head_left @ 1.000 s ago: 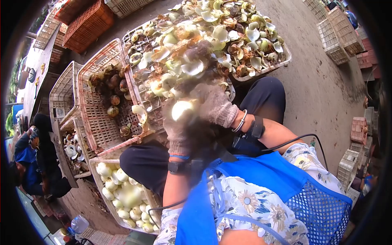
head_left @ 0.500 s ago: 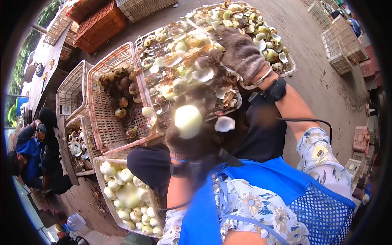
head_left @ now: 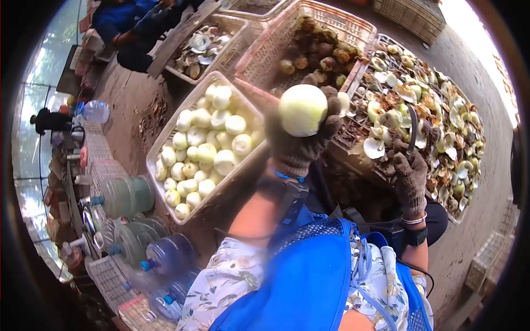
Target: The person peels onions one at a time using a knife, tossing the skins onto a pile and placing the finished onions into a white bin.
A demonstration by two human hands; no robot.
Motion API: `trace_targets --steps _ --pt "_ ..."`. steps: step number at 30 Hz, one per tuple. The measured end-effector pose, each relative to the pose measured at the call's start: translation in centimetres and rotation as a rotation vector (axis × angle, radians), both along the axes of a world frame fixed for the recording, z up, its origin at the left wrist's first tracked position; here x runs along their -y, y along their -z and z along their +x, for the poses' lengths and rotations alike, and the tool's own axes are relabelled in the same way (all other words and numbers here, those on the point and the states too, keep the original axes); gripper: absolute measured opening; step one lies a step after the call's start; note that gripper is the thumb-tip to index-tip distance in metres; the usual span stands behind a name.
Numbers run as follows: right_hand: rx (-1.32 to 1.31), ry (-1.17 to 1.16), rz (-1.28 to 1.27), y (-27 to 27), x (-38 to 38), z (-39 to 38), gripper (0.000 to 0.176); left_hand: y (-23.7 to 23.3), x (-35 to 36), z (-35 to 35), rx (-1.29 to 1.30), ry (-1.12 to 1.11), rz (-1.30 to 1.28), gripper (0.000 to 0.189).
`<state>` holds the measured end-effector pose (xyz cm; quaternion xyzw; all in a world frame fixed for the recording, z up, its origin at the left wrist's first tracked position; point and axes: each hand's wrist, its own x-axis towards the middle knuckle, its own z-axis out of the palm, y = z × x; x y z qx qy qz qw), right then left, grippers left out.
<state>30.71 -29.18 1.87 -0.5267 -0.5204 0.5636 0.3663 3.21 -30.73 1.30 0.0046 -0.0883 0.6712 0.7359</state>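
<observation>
My left hand [head_left: 301, 149], in a dirty knitted glove, is closed around a large peeled white onion [head_left: 303, 109]. It is raised between the crate of peeled onions [head_left: 187, 216] and the crate of unpeeled brown onions [head_left: 298, 8]. My right hand [head_left: 411, 179], gloved too, grips a knife with a dark curved blade [head_left: 413, 128]; its handle is hidden in the fingers. That hand is over the near edge of a heap of onion peels [head_left: 447, 138]. Many pale peeled onions [head_left: 207, 153] fill the crate at the left.
Another crate [head_left: 243, 25] with peel scraps stands at the upper left, beside a seated person in blue [head_left: 124, 22]. Several large water bottles [head_left: 128, 196] line the lower left. More crates are stacked at the upper right [head_left: 411, 19] and lower right [head_left: 491, 254].
The view has swung left, bringing the water bottles into sight. My right hand has left the far side of the peels for the near edge. The left hand still holds the onion.
</observation>
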Motion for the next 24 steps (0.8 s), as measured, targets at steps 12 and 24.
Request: trace_targets --steps 12,24 --pt "0.032 0.093 -0.16 4.2 1.5 1.0 0.034 5.0 19.9 -22.7 -0.491 -0.984 -0.798 0.075" --pt "0.193 0.164 0.324 3.9 -6.8 3.7 0.044 5.4 -6.2 -17.9 -0.665 -0.165 -0.51 0.037"
